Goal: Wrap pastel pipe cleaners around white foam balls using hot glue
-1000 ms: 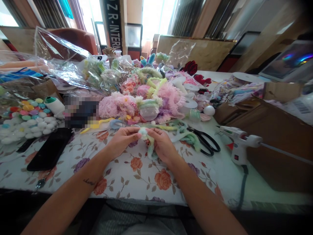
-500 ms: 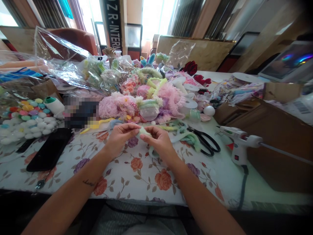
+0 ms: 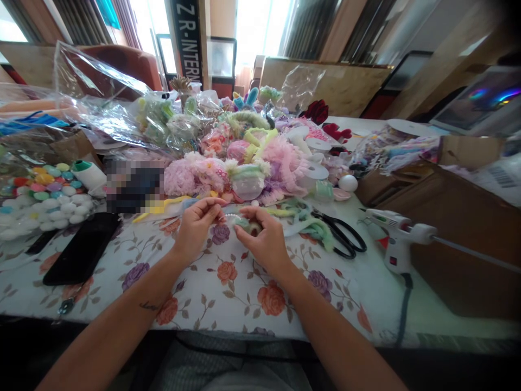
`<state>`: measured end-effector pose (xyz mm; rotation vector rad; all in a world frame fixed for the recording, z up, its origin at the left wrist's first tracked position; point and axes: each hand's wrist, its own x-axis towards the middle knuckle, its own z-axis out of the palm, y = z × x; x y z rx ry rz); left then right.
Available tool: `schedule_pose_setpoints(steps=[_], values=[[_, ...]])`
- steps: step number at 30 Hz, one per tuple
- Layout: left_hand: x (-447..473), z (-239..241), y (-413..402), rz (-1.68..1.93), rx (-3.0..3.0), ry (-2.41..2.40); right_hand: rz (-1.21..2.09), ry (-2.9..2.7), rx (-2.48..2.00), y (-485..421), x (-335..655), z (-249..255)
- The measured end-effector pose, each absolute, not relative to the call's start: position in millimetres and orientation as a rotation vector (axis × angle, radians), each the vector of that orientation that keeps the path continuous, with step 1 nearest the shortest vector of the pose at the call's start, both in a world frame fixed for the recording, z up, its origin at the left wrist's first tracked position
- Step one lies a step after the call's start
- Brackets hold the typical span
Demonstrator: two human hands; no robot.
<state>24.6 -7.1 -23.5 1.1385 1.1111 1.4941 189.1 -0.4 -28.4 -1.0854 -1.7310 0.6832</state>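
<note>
Both hands grasp: left hand (image 3: 195, 225) pinches a bead strand (image 3: 228, 216), right hand (image 3: 264, 244) a fuzzy green piece (image 3: 245, 223).

Tablecloth (image 3: 228, 309) white, floral print (orange and purple roses). Fuzzy piece (image 3: 245, 223) pale green; thin strand (image 3: 228, 216) white. Scissors (image 3: 345, 237) black. Glue gun (image 3: 396, 233) white, red accents. Pompoms (image 3: 44, 206) white, pastel mix.

Both hands low over floral tablecloth (image 3: 228, 296), close together. Left hand (image 3: 196, 221) pinches thin white strand (image 3: 228, 216) at fingertips; strand runs across to right hand (image 3: 264, 241). Right hand curls round green fuzzy piece (image 3: 243, 223). Black scissors (image 3: 342, 234) just right of it, white glue gun (image 3: 396, 234) beyond. Black phone (image 3: 79, 250) far left, pom-poms (image 3: 43, 201) behind it, pink fluffy pile (image 3: 244, 163) ahead
</note>
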Motion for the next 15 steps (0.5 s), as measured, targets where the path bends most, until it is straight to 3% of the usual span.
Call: schedule_pose_setpoints(steps=[8, 15], values=[[23, -28, -5, 1.515, 1.212, 1.161, -0.005, -1.823, -0.941, 5, 194, -31], [36, -32, -11, 1.138, 1.322, 1.014, -0.229, -1.841, -0.914, 8, 197, -29]])
